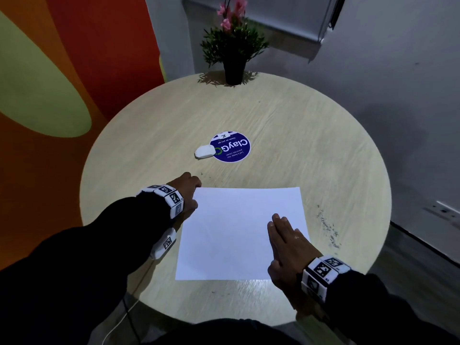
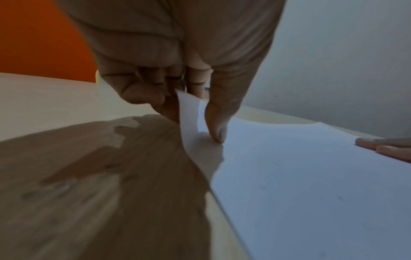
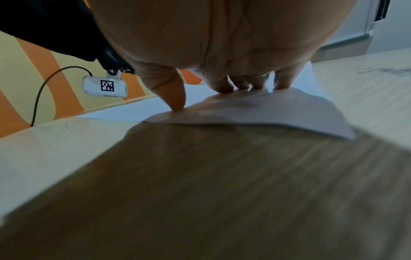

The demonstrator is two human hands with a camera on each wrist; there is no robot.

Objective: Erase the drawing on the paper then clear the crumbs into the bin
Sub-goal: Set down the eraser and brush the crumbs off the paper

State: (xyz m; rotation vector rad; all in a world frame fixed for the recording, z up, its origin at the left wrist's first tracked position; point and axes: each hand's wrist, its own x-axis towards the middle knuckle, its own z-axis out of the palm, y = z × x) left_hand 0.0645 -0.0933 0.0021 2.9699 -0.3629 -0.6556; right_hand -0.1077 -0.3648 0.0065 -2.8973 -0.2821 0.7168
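Your right hand (image 1: 286, 242) lies flat, fingers straight and together, on the near right part of the paper (image 1: 239, 232). Your left hand (image 1: 186, 192) pinches the paper's far left corner, thumb on top, and the left wrist view shows that corner curling upward. No drawing shows on the sheet. Most crumbs (image 1: 327, 226) lie in a streak on the table (image 1: 286, 125) just off the paper's right edge, running roughly along it, so your right hand is nearer. From the paper, the eraser (image 1: 204, 151) sits farther back. No bin is visible.
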